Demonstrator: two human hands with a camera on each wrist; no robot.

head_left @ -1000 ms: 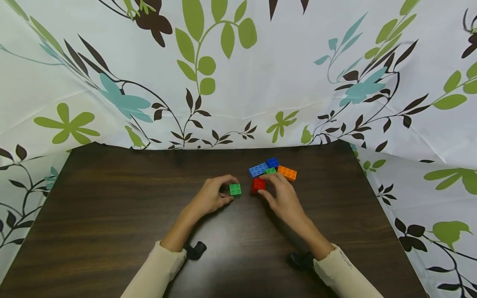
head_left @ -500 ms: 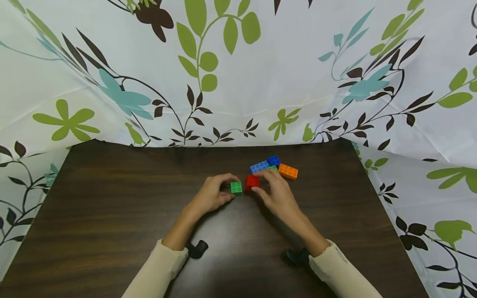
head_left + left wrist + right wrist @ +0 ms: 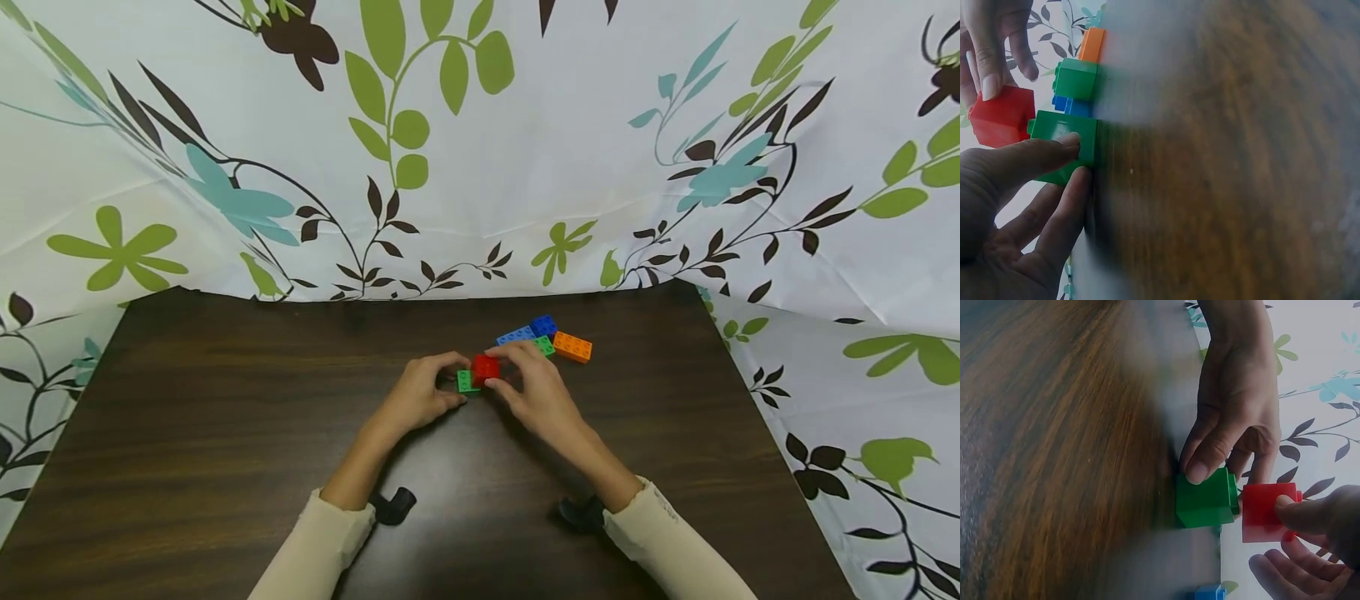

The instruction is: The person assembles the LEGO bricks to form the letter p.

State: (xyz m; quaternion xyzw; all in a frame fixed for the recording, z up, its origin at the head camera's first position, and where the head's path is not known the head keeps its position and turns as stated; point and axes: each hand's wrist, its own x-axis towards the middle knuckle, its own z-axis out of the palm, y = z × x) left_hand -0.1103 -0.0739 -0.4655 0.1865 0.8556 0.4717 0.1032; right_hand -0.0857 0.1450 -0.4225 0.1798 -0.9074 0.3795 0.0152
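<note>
My left hand (image 3: 415, 400) pinches a green toy building brick (image 3: 464, 382) between thumb and fingers, and the brick stands on the dark table with its studs up. Held by my right hand (image 3: 543, 392), a red building brick (image 3: 485, 369) hangs just over the green one. From the right wrist view, a narrow gap shows between the red brick (image 3: 1263, 512) and the studs of the green brick (image 3: 1205, 499). The left wrist view has the red brick (image 3: 1004, 115) slightly tilted. Part of the green brick's top is hidden by the red one in the head view.
Beyond my right hand lie several bricks: a light blue one (image 3: 515, 335), a dark blue one (image 3: 543, 325), a second green one (image 3: 544, 346) and an orange one (image 3: 572, 347). A leaf-patterned cloth (image 3: 480, 250) rises behind the wooden table (image 3: 262, 400).
My right hand has carried the red brick left, from near the other bricks to over the green brick. My left hand has stayed about in place, holding the green brick.
</note>
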